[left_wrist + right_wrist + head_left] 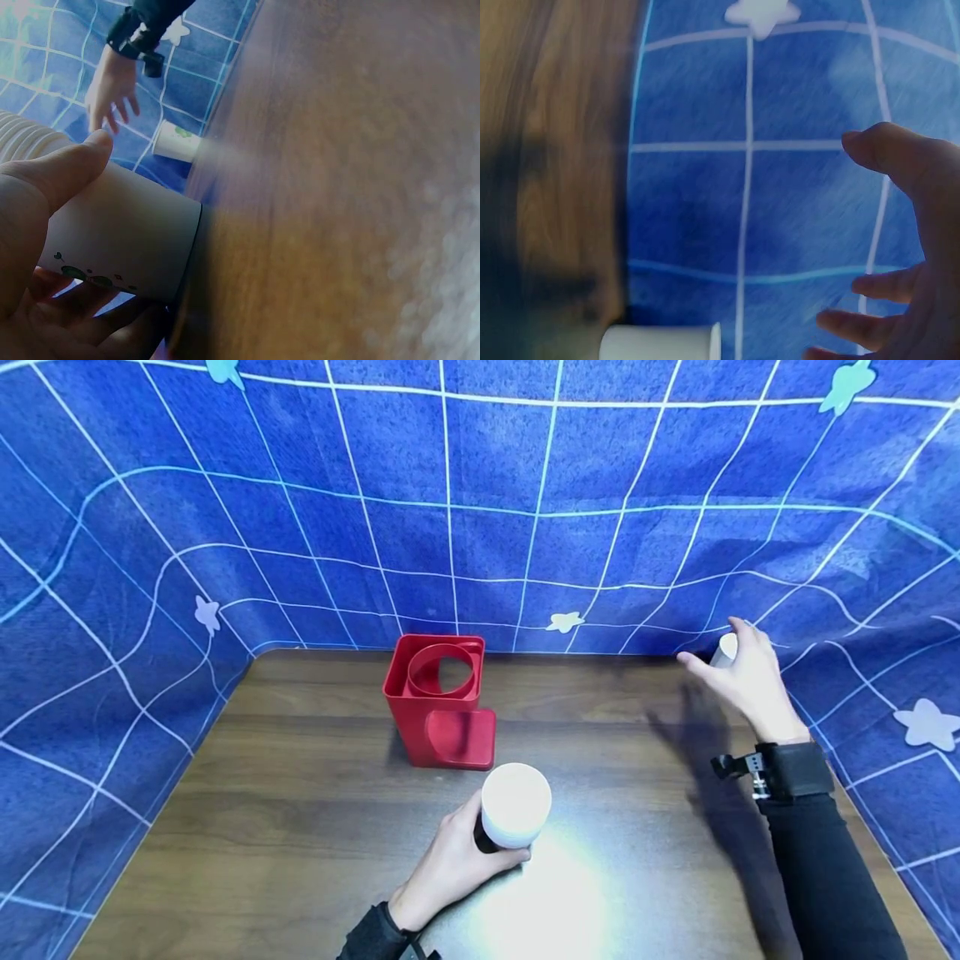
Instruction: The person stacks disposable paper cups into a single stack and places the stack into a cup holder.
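Head view. Nearest the lens, low centre of the frame, my left hand [450, 864] is wrapped around a white cup [514, 806] lying tilted with its base toward the camera, just above the brown table [300, 810]. Just beyond it, centre frame, stands a red holder [438, 697] with a round opening on top. At right, my right hand [746, 681] is spread wide near a second white cup [724, 650] at the table's far right edge; fingers straight, nothing held.

Left wrist view. Thumb [67, 169] and fingers [82, 315] curl round the cup wall [124, 240], small green print showing. The second cup [176, 141] sits upper left, the right hand [112, 86] above it, apart from it.

Right wrist view. Fingers [885, 289] extended at right; cup rim [660, 341] at the bottom edge, a clear gap between. Frame blurred.

Judgement: reach-for-second-cup step, grasp not yet made. Next move calls for lowering the right hand and closing round the cup without knocking it off the edge.
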A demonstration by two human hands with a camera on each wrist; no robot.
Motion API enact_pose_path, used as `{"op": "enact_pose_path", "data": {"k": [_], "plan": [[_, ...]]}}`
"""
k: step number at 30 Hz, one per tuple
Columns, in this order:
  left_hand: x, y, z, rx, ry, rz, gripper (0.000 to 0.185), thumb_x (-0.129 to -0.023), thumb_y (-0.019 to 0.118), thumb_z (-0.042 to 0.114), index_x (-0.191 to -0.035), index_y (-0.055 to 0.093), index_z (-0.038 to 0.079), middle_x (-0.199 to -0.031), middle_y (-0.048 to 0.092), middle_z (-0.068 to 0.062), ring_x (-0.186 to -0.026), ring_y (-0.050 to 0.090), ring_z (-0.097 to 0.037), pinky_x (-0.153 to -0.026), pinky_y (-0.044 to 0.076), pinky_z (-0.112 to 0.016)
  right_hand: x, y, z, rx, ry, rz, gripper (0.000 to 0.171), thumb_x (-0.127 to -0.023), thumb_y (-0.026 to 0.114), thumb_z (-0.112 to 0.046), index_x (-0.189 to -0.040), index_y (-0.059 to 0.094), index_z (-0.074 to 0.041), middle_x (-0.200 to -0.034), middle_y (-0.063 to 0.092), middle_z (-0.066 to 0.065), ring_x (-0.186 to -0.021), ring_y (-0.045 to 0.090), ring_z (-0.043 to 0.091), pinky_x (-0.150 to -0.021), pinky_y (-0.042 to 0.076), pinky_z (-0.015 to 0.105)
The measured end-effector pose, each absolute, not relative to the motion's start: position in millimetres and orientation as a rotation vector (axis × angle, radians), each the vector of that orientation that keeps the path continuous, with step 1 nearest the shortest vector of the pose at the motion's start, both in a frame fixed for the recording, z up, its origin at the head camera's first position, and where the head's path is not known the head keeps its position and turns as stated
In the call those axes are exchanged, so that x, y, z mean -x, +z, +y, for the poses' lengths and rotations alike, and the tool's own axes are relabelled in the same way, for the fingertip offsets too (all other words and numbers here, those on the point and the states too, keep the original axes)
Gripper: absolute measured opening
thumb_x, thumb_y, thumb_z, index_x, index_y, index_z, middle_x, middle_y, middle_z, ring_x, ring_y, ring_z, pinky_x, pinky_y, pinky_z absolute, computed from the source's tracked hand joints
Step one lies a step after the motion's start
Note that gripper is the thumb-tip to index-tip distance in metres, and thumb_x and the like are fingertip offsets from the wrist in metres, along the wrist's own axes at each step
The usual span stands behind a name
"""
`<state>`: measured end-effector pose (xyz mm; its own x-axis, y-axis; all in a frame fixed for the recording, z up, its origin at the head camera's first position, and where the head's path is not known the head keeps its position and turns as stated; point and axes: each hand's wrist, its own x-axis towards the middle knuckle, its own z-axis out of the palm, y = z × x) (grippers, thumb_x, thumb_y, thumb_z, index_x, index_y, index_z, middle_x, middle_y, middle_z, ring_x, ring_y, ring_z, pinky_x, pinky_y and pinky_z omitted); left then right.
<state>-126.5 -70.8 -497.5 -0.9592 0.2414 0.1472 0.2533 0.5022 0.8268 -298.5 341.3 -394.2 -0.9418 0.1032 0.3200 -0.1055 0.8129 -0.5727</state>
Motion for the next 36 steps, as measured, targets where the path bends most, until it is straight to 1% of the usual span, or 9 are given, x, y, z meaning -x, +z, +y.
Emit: {"op": "enact_pose_path", "data": {"k": [4, 8, 12, 17, 19, 24, 28, 30, 36], "plan": [[126.9, -498.1, -71.3, 0.452, -1.495, -2.709, 0.082, -0.072, 0.093, 0.048, -0.141, 0.055, 0.025, -0.127, 0.069, 0.011, -0.117, 0.065, -0.007, -0.100, 0.054, -0.039, 312.4, -400.4, 356.1, 0.147, 0.853, -2.712, 0.102, -0.090, 0.072, -0.050, -0.158, 0.022, 0.007, -0.156, 0.027, 0.042, -0.142, 0.025, 0.062, -0.115, 0.025, 0.070], [126.5, -499.1, -71.9, 0.452, -1.487, -2.709, 0.082, -0.072, 0.093, 0.048, -0.141, 0.054, 0.025, -0.127, 0.069, 0.011, -0.117, 0.065, -0.007, -0.100, 0.054, -0.039, 324.0, -408.7, 370.7, 0.257, 0.817, -2.768, 0.105, -0.091, 0.068, -0.056, -0.160, 0.017, 0.007, -0.157, 0.021, 0.043, -0.141, 0.023, 0.064, -0.108, 0.028, 0.076], [126.0, -499.9, -71.8, 0.459, -1.489, -2.701, 0.081, -0.072, 0.093, 0.048, -0.140, 0.055, 0.024, -0.128, 0.069, 0.011, -0.117, 0.065, -0.007, -0.101, 0.054, -0.039, 333.6, -417.5, 384.5, 0.328, 0.797, -2.804, 0.104, -0.092, 0.066, -0.057, -0.155, 0.020, 0.012, -0.149, 0.027, 0.048, -0.133, 0.029, 0.067, -0.103, 0.032, 0.077], [125.2, -500.3, -71.0, 0.470, -1.485, -2.708, 0.080, -0.073, 0.092, 0.048, -0.140, 0.055, 0.024, -0.128, 0.069, 0.011, -0.116, 0.065, -0.008, -0.101, 0.054, -0.039, 339.4, -430.7, 399.4, 0.365, 0.778, -2.815, 0.090, -0.094, 0.063, -0.048, -0.139, 0.033, 0.024, -0.132, 0.038, 0.052, -0.123, 0.038, 0.067, -0.100, 0.036, 0.071], [125.3, -500.1, -71.0, 0.464, -1.483, -2.708, 0.081, -0.073, 0.092, 0.048, -0.140, 0.055, 0.024, -0.128, 0.069, 0.011, -0.116, 0.065, -0.008, -0.101, 0.054, -0.039, 341.6, -434.7, 402.8, 0.361, 0.770, -2.813, 0.084, -0.095, 0.061, -0.046, -0.132, 0.038, 0.026, -0.126, 0.042, 0.052, -0.119, 0.042, 0.066, -0.098, 0.038, 0.070], [125.5, -499.2, -71.2, 0.459, -1.493, -2.707, 0.081, -0.073, 0.092, 0.048, -0.140, 0.055, 0.025, -0.128, 0.069, 0.011, -0.116, 0.065, -0.008, -0.101, 0.054, -0.039, 343.3, -438.8, 406.5, 0.386, 0.758, -2.804, 0.080, -0.095, 0.061, -0.043, -0.126, 0.042, 0.028, -0.121, 0.046, 0.052, -0.117, 0.044, 0.066, -0.097, 0.039, 0.070], [125.4, -498.5, -71.2, 0.462, -1.492, -2.707, 0.081, -0.073, 0.092, 0.049, -0.141, 0.055, 0.025, -0.128, 0.069, 0.011, -0.116, 0.065, -0.008, -0.100, 0.054, -0.039, 339.0, -438.6, 404.3, 0.383, 0.739, -2.801, 0.082, -0.094, 0.062, -0.044, -0.126, 0.042, 0.029, -0.122, 0.045, 0.052, -0.120, 0.042, 0.067, -0.099, 0.038, 0.070], [125.2, -498.3, -71.3, 0.460, -1.497, -2.708, 0.081, -0.073, 0.092, 0.049, -0.141, 0.055, 0.025, -0.128, 0.069, 0.011, -0.117, 0.065, -0.008, -0.101, 0.054, -0.039, 335.2, -438.4, 401.7, 0.355, 0.734, -2.794, 0.080, -0.094, 0.064, -0.044, -0.124, 0.044, 0.028, -0.120, 0.046, 0.052, -0.118, 0.042, 0.067, -0.098, 0.038, 0.070], [125.6, -497.9, -71.2, 0.455, -1.485, -2.711, 0.082, -0.072, 0.093, 0.048, -0.141, 0.054, 0.025, -0.128, 0.069, 0.010, -0.118, 0.065, -0.008, -0.101, 0.054, -0.040, 319.5, -438.2, 388.6, 0.244, 0.734, -2.734, 0.067, -0.092, 0.068, -0.042, -0.113, 0.052, 0.019, -0.105, 0.056, 0.043, -0.104, 0.051, 0.063, -0.083, 0.041, 0.068]]}}
